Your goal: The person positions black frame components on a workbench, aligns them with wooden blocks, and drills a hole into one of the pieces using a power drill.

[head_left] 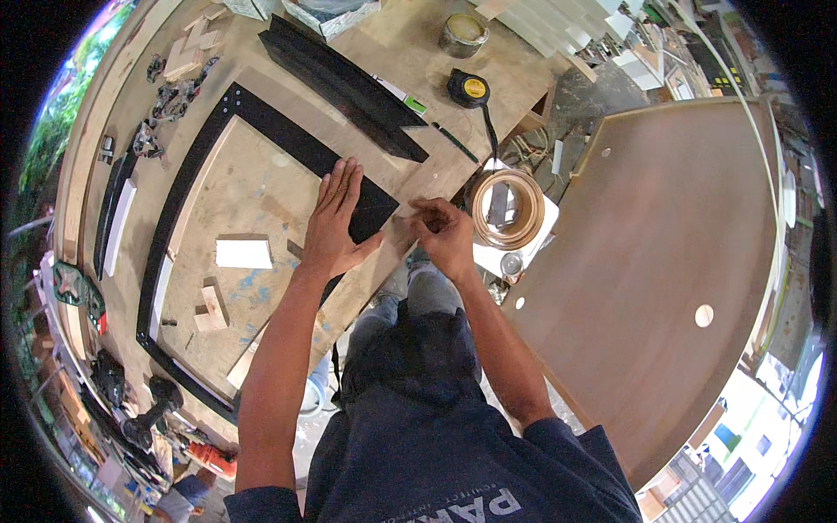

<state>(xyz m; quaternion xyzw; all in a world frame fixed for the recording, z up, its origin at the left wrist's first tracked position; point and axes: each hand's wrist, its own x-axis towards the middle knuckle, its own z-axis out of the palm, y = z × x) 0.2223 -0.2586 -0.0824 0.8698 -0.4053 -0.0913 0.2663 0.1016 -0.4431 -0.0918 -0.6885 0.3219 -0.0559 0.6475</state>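
left hand on frame | tape roll right | tape measure behind

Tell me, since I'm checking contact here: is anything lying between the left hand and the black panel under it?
Nothing visible does. The left hand lies flat, palm down, straight on the end of the black panel, fingers spread across it. The right hand works beside it at the workbench edge, fingertips pinched, apart from the left hand.

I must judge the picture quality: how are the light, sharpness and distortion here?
Head view: even daylight, soft shadows; left hand flat on the black wooden frame and right hand look sharp; the plywood workbench edges bend toward the rim; bottom-right corner overexposed.
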